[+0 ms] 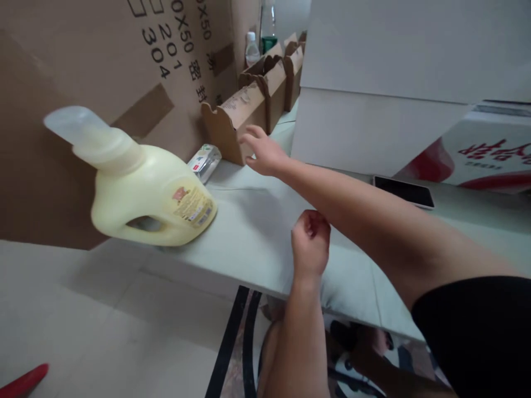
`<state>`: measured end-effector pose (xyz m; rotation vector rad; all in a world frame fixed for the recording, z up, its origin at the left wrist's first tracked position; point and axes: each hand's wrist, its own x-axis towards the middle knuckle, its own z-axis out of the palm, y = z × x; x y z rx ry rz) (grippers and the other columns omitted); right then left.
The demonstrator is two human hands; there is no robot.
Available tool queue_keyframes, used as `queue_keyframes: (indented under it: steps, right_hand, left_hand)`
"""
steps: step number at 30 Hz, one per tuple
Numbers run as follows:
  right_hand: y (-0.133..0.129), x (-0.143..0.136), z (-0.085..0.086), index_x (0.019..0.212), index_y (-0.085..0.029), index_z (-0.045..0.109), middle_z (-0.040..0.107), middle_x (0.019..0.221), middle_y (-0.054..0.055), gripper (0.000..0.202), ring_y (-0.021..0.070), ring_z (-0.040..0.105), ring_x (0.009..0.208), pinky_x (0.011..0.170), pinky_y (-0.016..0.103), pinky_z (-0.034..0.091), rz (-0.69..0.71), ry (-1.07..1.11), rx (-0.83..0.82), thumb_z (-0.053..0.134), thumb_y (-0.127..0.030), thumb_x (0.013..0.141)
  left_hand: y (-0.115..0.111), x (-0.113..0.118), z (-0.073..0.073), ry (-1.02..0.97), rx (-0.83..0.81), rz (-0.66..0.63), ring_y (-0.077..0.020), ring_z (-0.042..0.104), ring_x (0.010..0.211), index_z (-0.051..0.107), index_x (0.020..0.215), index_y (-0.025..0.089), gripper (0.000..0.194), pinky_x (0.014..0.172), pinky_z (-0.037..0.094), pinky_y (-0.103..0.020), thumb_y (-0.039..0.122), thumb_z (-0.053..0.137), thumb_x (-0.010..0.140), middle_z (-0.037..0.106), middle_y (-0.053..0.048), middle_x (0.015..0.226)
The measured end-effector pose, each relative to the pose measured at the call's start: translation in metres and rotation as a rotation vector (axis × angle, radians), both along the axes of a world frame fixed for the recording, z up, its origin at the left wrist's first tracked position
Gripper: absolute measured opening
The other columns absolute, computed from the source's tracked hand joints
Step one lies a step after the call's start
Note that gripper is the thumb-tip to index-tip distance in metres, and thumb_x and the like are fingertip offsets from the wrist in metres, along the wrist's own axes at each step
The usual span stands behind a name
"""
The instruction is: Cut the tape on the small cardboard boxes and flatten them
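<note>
My right hand [265, 152] is stretched out over the table with its fingers apart and nothing in them. It is close to the front panel of a brown cardboard box [249, 113]; I cannot tell whether the fingertips touch it. Nearer to me, my left hand [311, 240] is curled into a fist below the right forearm. A small dark reddish spot shows inside the curl, and what the fist holds, if anything, cannot be made out. To the left, a pale yellow jug [153, 193] with a translucent cap stands near a small white-and-silver packet [205, 162].
A large printed carton [174, 110] rises behind the jug. More cardboard boxes [294, 69] and bottles [251, 51] line the back. White panels [357, 127] and a dark-screened phone [404, 192] are at right. The pale table [244, 221] ends above a tiled floor [136, 320].
</note>
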<state>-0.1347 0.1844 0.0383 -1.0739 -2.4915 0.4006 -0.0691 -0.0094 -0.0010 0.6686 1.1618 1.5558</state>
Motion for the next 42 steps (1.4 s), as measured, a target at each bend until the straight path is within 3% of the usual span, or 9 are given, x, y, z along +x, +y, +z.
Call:
queue_keyframes:
  steps: [4, 7, 10, 13, 18, 25, 32, 36, 42]
  right_hand:
    - [0.02, -0.059, 0.013, 0.131, -0.02, 0.061, 0.036, 0.16, 0.005, 0.053, 0.0243, 0.055, 0.131, 0.11, 0.036, 0.046, 0.0, 0.031, -0.015, 0.058, -0.023, 0.078]
    - [0.023, -0.065, 0.013, 0.128, -0.015, 0.062, 0.048, 0.153, 0.005, 0.049, 0.022, 0.052, 0.135, 0.114, 0.032, 0.042, -0.008, 0.034, 0.015, 0.054, -0.025, 0.081]
    - [0.006, -0.035, 0.01, 0.129, -0.02, 0.061, 0.054, 0.148, 0.001, 0.048, 0.0194, 0.055, 0.131, 0.112, 0.032, 0.045, -0.029, 0.117, 0.044, 0.048, -0.023, 0.083]
    - [-0.022, 0.011, 0.008, 0.126, -0.017, 0.064, 0.058, 0.142, 0.007, 0.048, 0.0204, 0.064, 0.115, 0.103, 0.034, 0.052, -0.041, 0.215, 0.02, 0.045, -0.016, 0.082]
    - [-0.047, 0.048, 0.007, 0.126, -0.015, 0.063, 0.057, 0.143, 0.011, 0.049, 0.021, 0.068, 0.104, 0.099, 0.036, 0.054, -0.082, 0.164, -0.04, 0.044, -0.013, 0.081]
    - [-0.032, -0.011, 0.025, 0.135, -0.015, 0.055, 0.048, 0.15, 0.011, 0.056, 0.0236, 0.052, 0.134, 0.116, 0.036, 0.04, 0.02, 0.016, 0.018, 0.051, -0.012, 0.079]
    - [-0.008, -0.077, 0.031, 0.11, -0.017, 0.063, 0.045, 0.148, 0.011, 0.03, 0.027, 0.061, 0.118, 0.108, 0.041, 0.049, -0.117, 0.094, -0.042, 0.055, -0.019, 0.082]
    - [0.006, -0.084, 0.019, 0.105, -0.019, 0.064, 0.044, 0.15, 0.009, 0.025, 0.0281, 0.062, 0.116, 0.105, 0.043, 0.051, -0.113, 0.047, -0.016, 0.055, -0.02, 0.082]
    - [0.013, -0.061, 0.009, 0.115, -0.014, 0.062, 0.055, 0.139, 0.012, 0.035, 0.0307, 0.052, 0.131, 0.115, 0.044, 0.042, -0.103, -0.006, 0.026, 0.05, -0.014, 0.082]
  left_hand:
    - [0.002, -0.012, -0.002, -0.002, -0.025, 0.025, -0.0092, 0.042, 0.061, 0.052, 0.068, 0.019, 0.011, 0.059, 0.033, -0.024, 0.023, 0.058, 0.076, 0.046, 0.005, 0.06]
    - [0.0, -0.026, -0.003, -0.001, -0.045, 0.071, -0.0087, 0.042, 0.057, 0.053, 0.07, 0.019, 0.007, 0.058, 0.033, -0.024, 0.022, 0.058, 0.073, 0.048, 0.005, 0.059]
    - [-0.004, -0.041, -0.003, -0.023, -0.047, 0.208, -0.0086, 0.046, 0.057, 0.053, 0.071, 0.019, 0.005, 0.058, 0.035, -0.024, 0.021, 0.057, 0.069, 0.051, 0.004, 0.061]
    - [-0.011, -0.052, 0.0, -0.051, -0.046, 0.364, -0.008, 0.046, 0.057, 0.052, 0.071, 0.02, 0.006, 0.057, 0.035, -0.023, 0.021, 0.057, 0.067, 0.048, 0.005, 0.061]
    - [-0.018, -0.046, 0.006, -0.166, -0.044, 0.406, -0.0066, 0.045, 0.055, 0.05, 0.071, 0.02, 0.01, 0.056, 0.034, -0.022, 0.023, 0.056, 0.064, 0.047, 0.006, 0.061]
    - [-0.018, -0.031, 0.007, -0.189, -0.011, 0.379, -0.0071, 0.042, 0.053, 0.05, 0.069, 0.02, 0.01, 0.055, 0.031, -0.023, 0.023, 0.055, 0.062, 0.045, 0.007, 0.056]
    - [-0.008, -0.046, 0.008, -0.187, -0.037, 0.367, -0.0078, 0.041, 0.054, 0.049, 0.068, 0.02, 0.006, 0.058, 0.033, -0.024, 0.019, 0.054, 0.066, 0.043, 0.007, 0.056]
    - [-0.001, -0.048, 0.004, -0.19, -0.036, 0.351, -0.0086, 0.042, 0.056, 0.048, 0.069, 0.021, 0.007, 0.058, 0.034, -0.025, 0.02, 0.054, 0.065, 0.041, 0.006, 0.057]
    - [-0.007, -0.053, 0.003, -0.177, -0.054, 0.365, -0.0085, 0.043, 0.056, 0.048, 0.071, 0.021, 0.008, 0.058, 0.034, -0.024, 0.021, 0.054, 0.066, 0.042, 0.005, 0.058]
